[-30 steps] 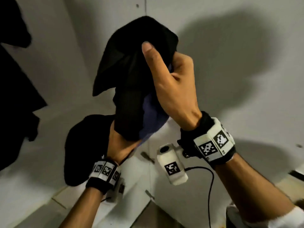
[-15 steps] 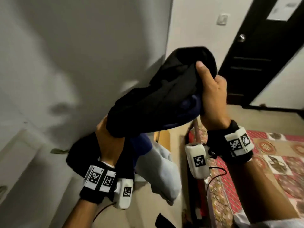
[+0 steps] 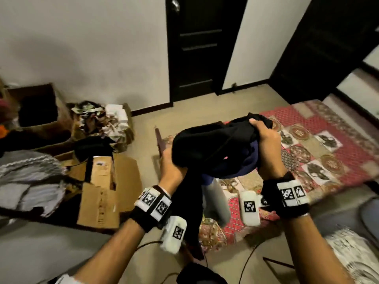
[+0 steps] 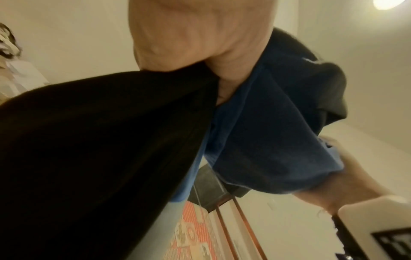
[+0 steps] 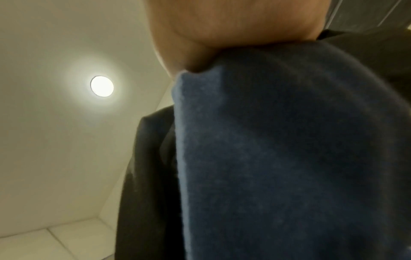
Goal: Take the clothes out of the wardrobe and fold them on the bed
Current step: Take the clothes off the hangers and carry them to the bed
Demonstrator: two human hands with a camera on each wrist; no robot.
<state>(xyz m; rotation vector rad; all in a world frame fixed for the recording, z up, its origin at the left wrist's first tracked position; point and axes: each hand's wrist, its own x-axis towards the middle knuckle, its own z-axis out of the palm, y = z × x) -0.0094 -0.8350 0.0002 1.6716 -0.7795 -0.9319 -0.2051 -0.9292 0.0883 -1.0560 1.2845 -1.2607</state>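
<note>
I carry a bundle of clothes [image 3: 213, 148] in front of me, black cloth on top, dark blue cloth [image 3: 244, 167] beneath, a grey piece [image 3: 215, 199] hanging below. My left hand [image 3: 172, 167] grips the bundle's left underside, its fingers hidden in the cloth. My right hand [image 3: 264, 144] grips the right end, thumb over the top. The bed [image 3: 328, 144], under a red patterned quilt, lies just beyond and right of the bundle. The left wrist view shows black cloth [image 4: 100, 149] and blue cloth [image 4: 266, 133] against my palm. Blue cloth [image 5: 289, 158] fills the right wrist view.
Open cardboard boxes [image 3: 106, 181] and piles of clothes [image 3: 28, 181] crowd the floor at left. A dark door [image 3: 196, 48] stands in the far wall and another dark door [image 3: 328, 44] at right. A cable [image 3: 246, 261] trails on the beige floor near my feet.
I have turned from the white wardrobe wall to the room, and the bed is now in front. Both hands have brought the bundle down from head height to chest height, still gripping it.
</note>
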